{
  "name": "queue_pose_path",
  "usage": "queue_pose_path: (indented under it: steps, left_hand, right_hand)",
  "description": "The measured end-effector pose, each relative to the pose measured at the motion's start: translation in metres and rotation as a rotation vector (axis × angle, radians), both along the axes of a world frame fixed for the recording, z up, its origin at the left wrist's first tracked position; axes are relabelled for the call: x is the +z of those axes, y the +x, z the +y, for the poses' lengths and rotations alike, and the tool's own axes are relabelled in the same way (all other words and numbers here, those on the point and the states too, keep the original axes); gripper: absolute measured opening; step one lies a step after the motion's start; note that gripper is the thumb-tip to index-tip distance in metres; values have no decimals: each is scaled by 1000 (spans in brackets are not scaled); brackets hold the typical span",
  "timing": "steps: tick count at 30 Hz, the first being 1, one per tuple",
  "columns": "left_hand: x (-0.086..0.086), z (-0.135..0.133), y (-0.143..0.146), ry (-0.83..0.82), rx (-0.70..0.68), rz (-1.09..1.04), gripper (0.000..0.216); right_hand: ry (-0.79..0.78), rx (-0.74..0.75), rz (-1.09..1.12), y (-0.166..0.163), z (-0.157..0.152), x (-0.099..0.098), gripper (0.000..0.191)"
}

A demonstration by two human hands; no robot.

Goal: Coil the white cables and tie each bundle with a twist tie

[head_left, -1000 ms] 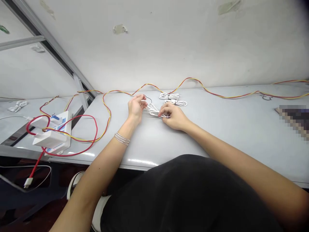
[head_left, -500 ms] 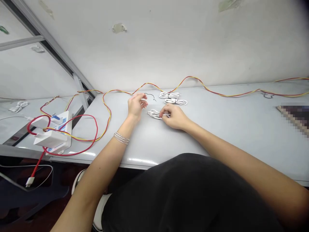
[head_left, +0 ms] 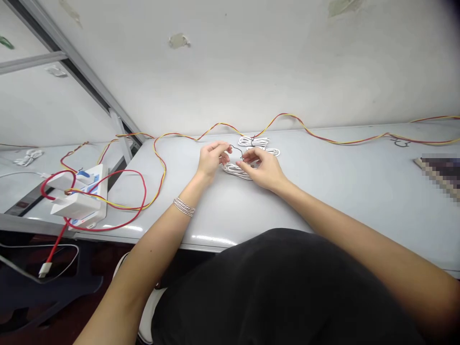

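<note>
My left hand [head_left: 211, 162] pinches one end of a thin black twist tie [head_left: 237, 148]. The tie bends across the gap to my right hand [head_left: 266, 168], whose thumb and fingertips are closed at its other end. Just below and between both hands, a coiled white cable [head_left: 235, 171] lies on the grey table, partly covered by my fingers. Behind my right hand sits another white cable bundle [head_left: 252, 142] with a dark tie around its middle. A further white bundle [head_left: 275, 152] is mostly hidden by that hand.
Twisted red and yellow wires [head_left: 219, 124] run along the wall at the table's back. On the left stands a power strip [head_left: 102, 191] with white plugs and looped red wire. Dark ties [head_left: 400, 143] lie at the back right, near a blurred flat object [head_left: 443, 175].
My right hand has let go of the coiled cable and come up to the free end of the twist tie. My left hand has shifted right, carrying the tie over the coil.
</note>
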State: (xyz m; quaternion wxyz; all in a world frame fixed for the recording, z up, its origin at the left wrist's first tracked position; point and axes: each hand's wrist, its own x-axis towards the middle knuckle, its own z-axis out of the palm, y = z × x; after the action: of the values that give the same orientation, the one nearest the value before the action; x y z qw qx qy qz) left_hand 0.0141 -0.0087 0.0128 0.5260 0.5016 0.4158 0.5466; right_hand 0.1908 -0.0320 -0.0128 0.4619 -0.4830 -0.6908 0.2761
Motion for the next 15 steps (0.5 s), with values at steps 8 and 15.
queue_pose_path:
  steps: [8,15]
  left_hand:
    - [-1,0,1,24,-36,103,21]
    - [2,-2,1,37,-95,157,19]
  right_hand:
    - [17,-8,21,1,1,-1,15]
    - [-9,-82,-6,0,0,2,16]
